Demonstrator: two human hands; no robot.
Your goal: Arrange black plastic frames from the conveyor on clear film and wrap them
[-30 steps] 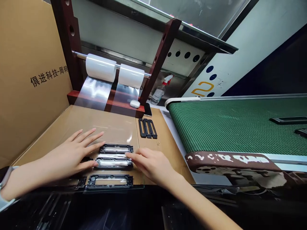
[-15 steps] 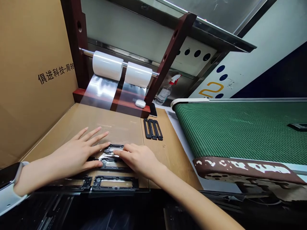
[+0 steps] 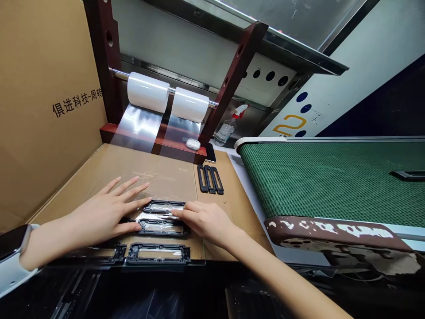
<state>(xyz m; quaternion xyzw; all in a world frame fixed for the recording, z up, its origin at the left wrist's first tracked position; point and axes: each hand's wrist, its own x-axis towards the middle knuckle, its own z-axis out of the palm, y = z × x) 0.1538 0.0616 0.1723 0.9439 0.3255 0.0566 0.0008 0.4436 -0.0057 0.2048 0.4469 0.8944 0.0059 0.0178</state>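
My left hand (image 3: 105, 212) lies flat with spread fingers on the cardboard surface, its index fingertip at the left end of a slim black plastic frame (image 3: 164, 207). Its thumb touches the left end of a second black frame (image 3: 161, 227) just below. My right hand (image 3: 207, 221) has its fingers curled, with the lead fingertip on the lower edge of the upper frame. Whether it pinches anything there is hidden. Shiny clear film seems to lie around these frames. Closer to the front edge are a third frame (image 3: 158, 254) and another frame (image 3: 116, 254) partly under my left arm.
Two white film rolls (image 3: 148, 91) hang on a rod in a dark red stand, with an earbud case (image 3: 193, 144) on its base. Black frames (image 3: 210, 179), a phone (image 3: 210, 153) and a spray bottle (image 3: 225, 132) lie right. A green conveyor belt (image 3: 325, 181) runs beyond.
My right hand has slid to the right along the upper frame, uncovering more of it. My left hand and the frames stay in place. The black piece on the belt has shifted slightly left.
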